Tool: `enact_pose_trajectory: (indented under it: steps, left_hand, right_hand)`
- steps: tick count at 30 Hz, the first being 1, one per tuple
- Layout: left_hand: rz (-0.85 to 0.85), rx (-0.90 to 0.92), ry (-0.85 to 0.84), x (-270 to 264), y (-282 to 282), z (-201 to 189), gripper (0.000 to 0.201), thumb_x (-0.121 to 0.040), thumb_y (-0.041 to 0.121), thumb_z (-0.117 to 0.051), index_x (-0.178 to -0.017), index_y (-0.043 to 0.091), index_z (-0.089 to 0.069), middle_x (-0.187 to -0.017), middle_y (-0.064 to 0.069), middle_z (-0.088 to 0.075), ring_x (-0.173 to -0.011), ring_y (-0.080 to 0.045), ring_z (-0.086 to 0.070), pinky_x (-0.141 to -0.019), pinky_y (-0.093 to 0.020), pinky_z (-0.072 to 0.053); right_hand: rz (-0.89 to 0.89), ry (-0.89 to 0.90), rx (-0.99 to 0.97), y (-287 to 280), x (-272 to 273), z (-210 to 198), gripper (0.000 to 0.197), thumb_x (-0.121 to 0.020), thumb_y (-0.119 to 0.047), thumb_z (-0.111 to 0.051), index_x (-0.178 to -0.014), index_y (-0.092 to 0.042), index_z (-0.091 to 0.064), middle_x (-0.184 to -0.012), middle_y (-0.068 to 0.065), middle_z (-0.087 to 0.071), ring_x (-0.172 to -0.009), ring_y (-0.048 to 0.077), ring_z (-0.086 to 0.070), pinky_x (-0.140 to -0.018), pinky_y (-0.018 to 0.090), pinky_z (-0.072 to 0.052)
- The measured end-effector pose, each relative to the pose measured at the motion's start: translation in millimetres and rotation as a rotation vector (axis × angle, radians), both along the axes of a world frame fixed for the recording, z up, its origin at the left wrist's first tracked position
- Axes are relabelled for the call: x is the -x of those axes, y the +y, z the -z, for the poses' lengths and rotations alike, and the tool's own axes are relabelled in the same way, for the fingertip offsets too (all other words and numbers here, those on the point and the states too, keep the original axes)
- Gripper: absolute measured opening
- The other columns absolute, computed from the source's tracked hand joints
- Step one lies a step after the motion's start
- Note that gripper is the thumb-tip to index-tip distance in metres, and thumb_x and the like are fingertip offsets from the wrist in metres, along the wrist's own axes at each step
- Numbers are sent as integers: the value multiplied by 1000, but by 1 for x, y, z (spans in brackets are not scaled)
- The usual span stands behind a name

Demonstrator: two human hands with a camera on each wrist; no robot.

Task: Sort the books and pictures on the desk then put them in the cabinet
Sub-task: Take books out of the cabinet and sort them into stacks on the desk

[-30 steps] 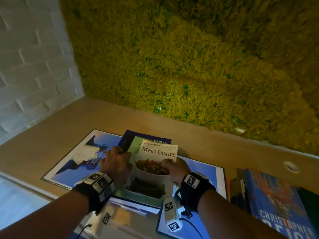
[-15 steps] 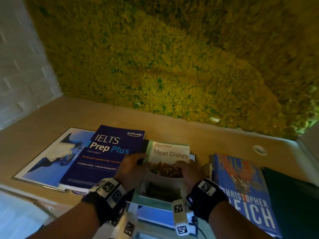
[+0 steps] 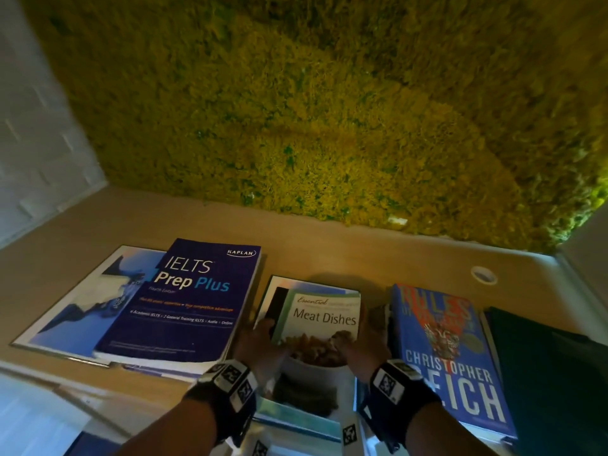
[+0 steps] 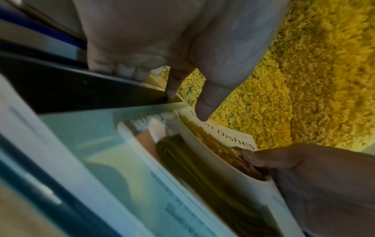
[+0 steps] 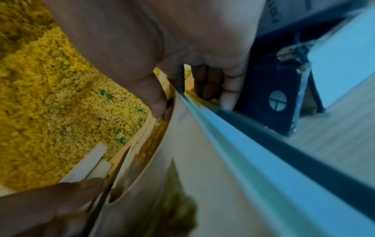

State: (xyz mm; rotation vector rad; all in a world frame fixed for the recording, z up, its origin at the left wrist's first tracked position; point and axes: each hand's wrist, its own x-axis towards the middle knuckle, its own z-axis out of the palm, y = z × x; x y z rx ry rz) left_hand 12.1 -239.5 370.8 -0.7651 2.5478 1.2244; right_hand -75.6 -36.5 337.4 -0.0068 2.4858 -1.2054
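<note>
A "Meat Dishes" book (image 3: 324, 319) lies on a blue framed picture (image 3: 284, 289), and both hands hold the pair at the desk's near middle. My left hand (image 3: 265, 337) grips the left edge, thumb (image 4: 202, 110) on the cover (image 4: 233, 141) and fingers below. My right hand (image 3: 357, 343) grips the right edge, thumb (image 5: 158, 105) on the cover (image 5: 202, 160) and fingers curled under the frame. A purple "IELTS Prep Plus" book (image 3: 184, 304) rests on a large blue picture (image 3: 82, 301) at the left. A blue "Christopher Reich" book (image 3: 444, 350) lies at the right.
A dark green book or folder (image 3: 552, 383) lies at the far right. The wooden desk (image 3: 329, 248) has a round cable hole (image 3: 483, 274) at back right. A yellow-green moss wall (image 3: 312, 110) rises behind it, with white brick (image 3: 33, 143) at the left.
Both hands carried the Meat Dishes book and the picture under it rightward off the IELTS book, into the gap beside the Reich book. The view panned right.
</note>
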Motion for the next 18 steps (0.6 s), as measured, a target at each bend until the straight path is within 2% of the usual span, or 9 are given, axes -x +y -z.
enact_pose_trajectory:
  steps: [1, 3, 6, 7, 10, 11, 13, 14, 18]
  left_hand:
    - [22, 9, 7, 1, -4, 10, 76, -66, 55, -71, -134, 28, -53, -140, -7, -54, -125, -28, -54, -104, -43, -48]
    - [28, -31, 14, 3, -12, 25, 65, -59, 61, -71, -119, 38, -58, -128, 1, -62, -116, -23, -60, -97, -43, -53]
    - [75, -118, 56, -1, -12, 6, 69, -49, 65, -71, -113, 40, -62, -116, 13, -66, -110, -11, -63, -95, -40, -55]
    - [84, -143, 64, -5, -9, -11, 64, -52, 60, -72, -112, 38, -63, -115, 13, -67, -110, -9, -63, -96, -40, -55]
    - [128, -195, 130, -6, -13, -28, 44, -70, 41, -79, -110, 39, -62, -117, 8, -67, -109, -11, -65, -92, -40, -57]
    - [143, -176, 156, -5, -16, -35, 45, -70, 42, -80, -111, 41, -61, -119, 5, -66, -108, -14, -66, -89, -40, -59]
    - [115, -118, 220, 0, -27, -44, 57, -59, 55, -77, -112, 49, -58, -121, 3, -63, -110, -21, -64, -85, -42, -60]
    - [108, -86, 251, 4, -37, -49, 61, -55, 59, -74, -113, 50, -57, -120, 4, -62, -112, -22, -62, -86, -44, -59]
    - [14, -11, 315, -5, -94, -98, 59, -62, 58, -74, -115, 36, -58, -119, 4, -62, -108, -19, -62, -92, -46, -56]
  right_hand:
    - [-12, 13, 9, -1, 3, -1, 74, -85, -30, -70, -148, -40, -33, -127, -2, -63, -94, 14, -63, -81, 35, -57]
    - [-16, 0, 14, 0, 6, -7, 72, -83, -28, -72, -146, -34, -40, -128, -2, -65, -105, 17, -64, -89, 40, -58]
    - [14, -40, -24, 4, 18, -8, 61, -67, -56, -69, -124, -36, -59, -126, -1, -63, -124, 31, -53, -104, 51, -46]
    - [22, -59, -6, 3, 17, -21, 52, -70, -55, -70, -117, -33, -62, -121, 0, -64, -120, 30, -54, -100, 47, -47]
    - [93, -19, 105, 3, 24, -63, 9, -89, -24, -72, -89, -25, -64, -93, -5, -64, -88, 18, -61, -78, 35, -47]
    - [97, 13, 137, 2, 30, -72, 14, -90, -17, -72, -82, -25, -63, -87, -6, -65, -82, 14, -62, -73, 35, -48]
    - [99, 59, 171, -5, 39, -88, 5, -85, -19, -75, -83, -18, -71, -90, 0, -73, -87, 20, -69, -79, 40, -57]
    - [102, 67, 185, -11, 42, -93, 12, -82, -24, -77, -89, -15, -75, -96, 3, -76, -93, 24, -71, -86, 44, -58]
    - [50, 40, 329, -68, 40, -114, 13, -89, -17, -70, -101, -13, -75, -105, 5, -77, -101, 27, -71, -97, 50, -56]
